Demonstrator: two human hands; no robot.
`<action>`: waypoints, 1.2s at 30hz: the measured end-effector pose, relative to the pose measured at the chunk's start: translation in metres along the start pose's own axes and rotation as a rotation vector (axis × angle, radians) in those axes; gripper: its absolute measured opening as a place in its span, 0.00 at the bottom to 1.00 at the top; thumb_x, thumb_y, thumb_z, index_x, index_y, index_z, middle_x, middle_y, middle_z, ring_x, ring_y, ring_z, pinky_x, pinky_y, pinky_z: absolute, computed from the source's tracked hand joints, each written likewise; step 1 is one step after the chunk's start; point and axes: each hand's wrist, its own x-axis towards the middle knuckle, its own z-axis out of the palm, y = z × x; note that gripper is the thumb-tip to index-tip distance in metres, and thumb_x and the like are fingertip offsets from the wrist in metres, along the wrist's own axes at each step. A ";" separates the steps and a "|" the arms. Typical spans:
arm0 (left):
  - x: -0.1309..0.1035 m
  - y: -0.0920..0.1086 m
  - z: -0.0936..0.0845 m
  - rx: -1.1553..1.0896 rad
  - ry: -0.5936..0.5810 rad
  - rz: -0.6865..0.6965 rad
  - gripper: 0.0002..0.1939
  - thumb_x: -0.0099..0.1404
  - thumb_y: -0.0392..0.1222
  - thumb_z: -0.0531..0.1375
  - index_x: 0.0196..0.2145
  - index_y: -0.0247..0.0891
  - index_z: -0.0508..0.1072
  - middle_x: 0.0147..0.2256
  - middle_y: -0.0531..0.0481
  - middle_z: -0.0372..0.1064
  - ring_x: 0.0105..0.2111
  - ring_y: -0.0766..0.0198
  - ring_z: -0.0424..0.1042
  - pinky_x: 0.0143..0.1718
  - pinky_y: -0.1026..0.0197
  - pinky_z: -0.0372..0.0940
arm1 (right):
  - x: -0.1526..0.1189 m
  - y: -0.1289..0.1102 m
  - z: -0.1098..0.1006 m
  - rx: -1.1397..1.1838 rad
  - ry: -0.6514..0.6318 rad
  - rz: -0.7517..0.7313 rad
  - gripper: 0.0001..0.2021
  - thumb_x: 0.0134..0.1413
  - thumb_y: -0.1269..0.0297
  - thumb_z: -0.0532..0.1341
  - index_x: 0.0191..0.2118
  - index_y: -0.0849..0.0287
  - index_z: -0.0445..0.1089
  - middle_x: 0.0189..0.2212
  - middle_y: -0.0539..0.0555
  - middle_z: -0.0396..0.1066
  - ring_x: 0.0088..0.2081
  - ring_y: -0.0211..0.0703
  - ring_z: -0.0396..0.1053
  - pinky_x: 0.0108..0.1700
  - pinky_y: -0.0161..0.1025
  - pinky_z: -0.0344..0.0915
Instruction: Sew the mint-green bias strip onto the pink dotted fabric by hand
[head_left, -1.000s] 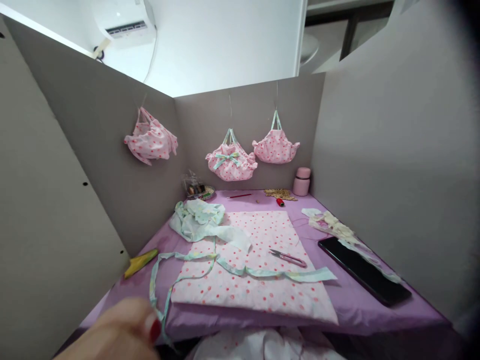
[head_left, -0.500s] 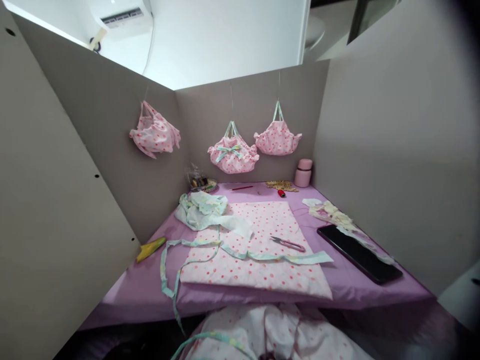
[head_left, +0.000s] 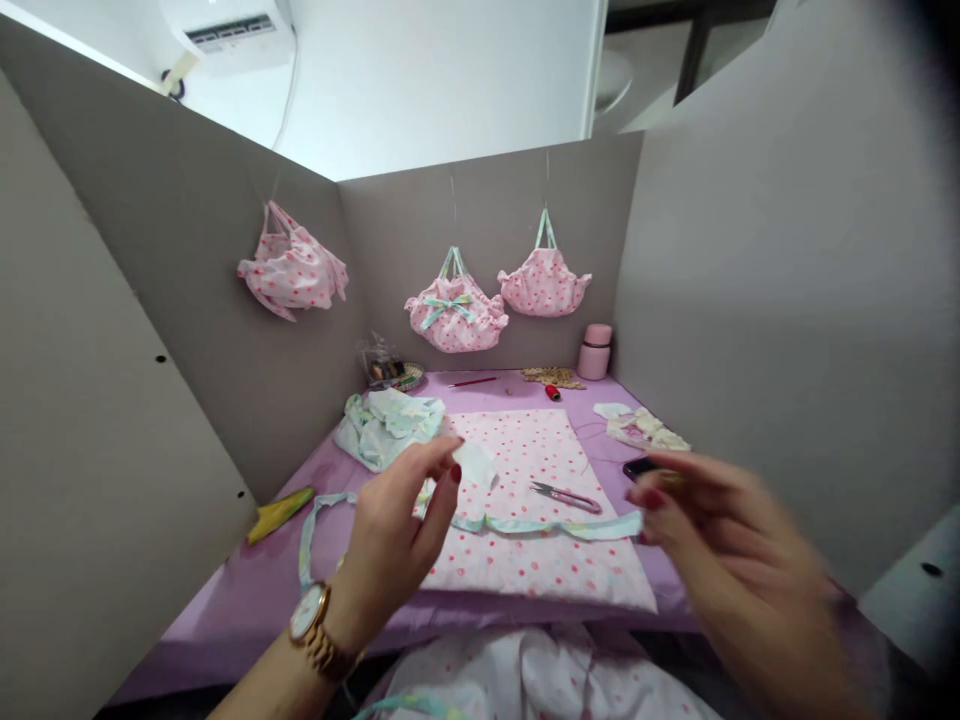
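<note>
My left hand (head_left: 401, 515), wearing a gold wristwatch (head_left: 309, 615), hovers over the left side of a pink dotted fabric piece (head_left: 525, 570). Its thumb and forefinger stand apart with nothing visible between them. Blurred by motion, my right hand (head_left: 735, 550) is above the right edge, its thumb and forefinger apart, partly hiding a black phone (head_left: 637, 467). Between the hands runs a mint-green fabric strip (head_left: 525, 524), its right end close to my right thumb. Thread snips (head_left: 566, 497) rest on the dotted fabric.
Crumpled mint fabric (head_left: 386, 420) lies back left, near a yellow-green object (head_left: 277, 515). A red thread spool (head_left: 553, 393) and pink flask (head_left: 595, 352) stand at the back. Cream scraps (head_left: 649, 430) lie right. Dotted pouches (head_left: 457, 325) hang from grey panels (head_left: 480, 210). Dotted cloth (head_left: 540, 670) covers my lap.
Both my hands have come into view from below and now hover over the purple table. The view has shifted slightly. The snips and strip look unmoved on the fabric.
</note>
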 end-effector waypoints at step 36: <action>0.096 -0.154 0.192 -0.220 -0.539 -0.100 0.12 0.62 0.36 0.51 0.39 0.39 0.72 0.45 0.44 0.69 0.47 0.55 0.67 0.50 0.51 0.60 | 0.257 0.166 -0.032 -1.046 0.041 0.057 0.09 0.60 0.63 0.55 0.42 0.62 0.68 0.35 0.52 0.71 0.31 0.38 0.71 0.33 0.40 0.69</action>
